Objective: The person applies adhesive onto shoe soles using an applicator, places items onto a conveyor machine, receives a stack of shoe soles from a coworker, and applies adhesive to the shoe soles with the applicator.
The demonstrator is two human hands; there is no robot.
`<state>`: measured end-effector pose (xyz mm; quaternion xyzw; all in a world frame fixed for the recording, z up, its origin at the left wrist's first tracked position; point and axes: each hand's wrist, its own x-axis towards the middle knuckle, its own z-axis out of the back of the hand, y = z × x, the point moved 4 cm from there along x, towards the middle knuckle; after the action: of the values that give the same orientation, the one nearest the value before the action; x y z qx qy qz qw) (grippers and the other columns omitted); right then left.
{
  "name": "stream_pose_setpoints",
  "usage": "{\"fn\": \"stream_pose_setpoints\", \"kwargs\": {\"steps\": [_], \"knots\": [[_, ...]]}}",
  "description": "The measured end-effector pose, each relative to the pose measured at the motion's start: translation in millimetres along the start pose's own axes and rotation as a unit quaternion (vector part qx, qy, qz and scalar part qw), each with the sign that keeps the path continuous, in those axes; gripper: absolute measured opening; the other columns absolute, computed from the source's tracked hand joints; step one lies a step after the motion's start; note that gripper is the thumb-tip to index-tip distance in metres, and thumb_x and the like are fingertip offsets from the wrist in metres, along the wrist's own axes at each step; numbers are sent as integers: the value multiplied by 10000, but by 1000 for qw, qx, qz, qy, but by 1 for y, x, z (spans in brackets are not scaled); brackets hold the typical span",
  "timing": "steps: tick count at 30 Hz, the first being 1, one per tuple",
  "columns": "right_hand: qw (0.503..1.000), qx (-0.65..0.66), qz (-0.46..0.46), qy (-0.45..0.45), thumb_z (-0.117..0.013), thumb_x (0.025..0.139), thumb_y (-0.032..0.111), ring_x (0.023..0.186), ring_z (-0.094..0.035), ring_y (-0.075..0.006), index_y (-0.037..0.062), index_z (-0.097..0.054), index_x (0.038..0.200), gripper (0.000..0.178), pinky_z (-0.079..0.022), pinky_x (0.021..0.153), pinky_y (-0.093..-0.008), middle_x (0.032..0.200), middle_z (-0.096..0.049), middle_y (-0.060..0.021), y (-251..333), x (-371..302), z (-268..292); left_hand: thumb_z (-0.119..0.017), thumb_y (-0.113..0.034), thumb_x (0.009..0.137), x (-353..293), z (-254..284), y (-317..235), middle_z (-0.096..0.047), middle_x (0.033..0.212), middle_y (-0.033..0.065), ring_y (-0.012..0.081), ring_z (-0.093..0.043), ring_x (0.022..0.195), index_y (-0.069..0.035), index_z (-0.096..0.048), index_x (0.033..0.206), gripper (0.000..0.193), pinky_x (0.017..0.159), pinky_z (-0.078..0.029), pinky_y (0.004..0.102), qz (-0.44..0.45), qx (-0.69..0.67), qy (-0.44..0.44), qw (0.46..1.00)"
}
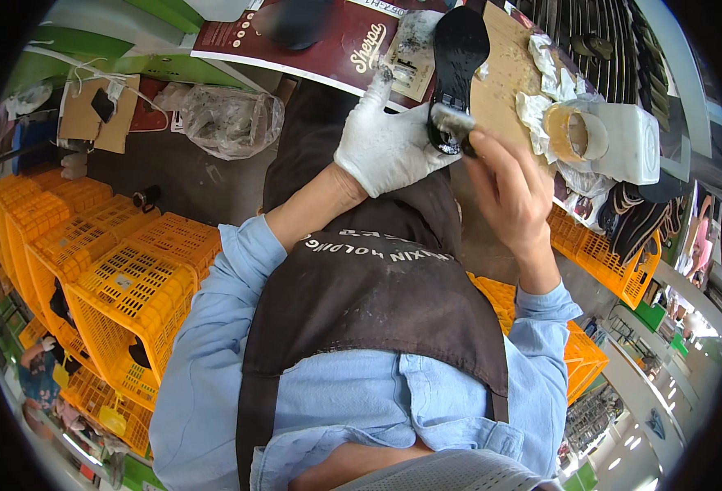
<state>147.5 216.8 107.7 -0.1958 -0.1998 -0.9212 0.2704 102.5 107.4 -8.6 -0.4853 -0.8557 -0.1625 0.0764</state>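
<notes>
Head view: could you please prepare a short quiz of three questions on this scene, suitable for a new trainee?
1. Which hand wears the white glove?
2. True or false: the shoe sole held by the gloved hand is white.
3. What colour are the plastic crates at the person's left?
A) blue
B) orange
C) white

Key:
1. The left hand; the right hand is bare.
2. False; it is black.
3. B

One held sole [459,53], one brush [453,120]
</notes>
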Motion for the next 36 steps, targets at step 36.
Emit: {"fn": "stream_pose_setpoints", "kwargs": {"steps": [36], "knots": [[908, 124, -386, -107, -713, 791, 156, 578, -529, -53, -9, -668, 1001, 270, -452, 552, -207, 770, -668, -43, -146, 1, -25, -252, -427, 995, 5, 1, 6, -418, 1348, 217, 358, -383, 1274, 22, -333, 1364, 587, 1094, -286, 485, -51, -66, -235, 968]]}}
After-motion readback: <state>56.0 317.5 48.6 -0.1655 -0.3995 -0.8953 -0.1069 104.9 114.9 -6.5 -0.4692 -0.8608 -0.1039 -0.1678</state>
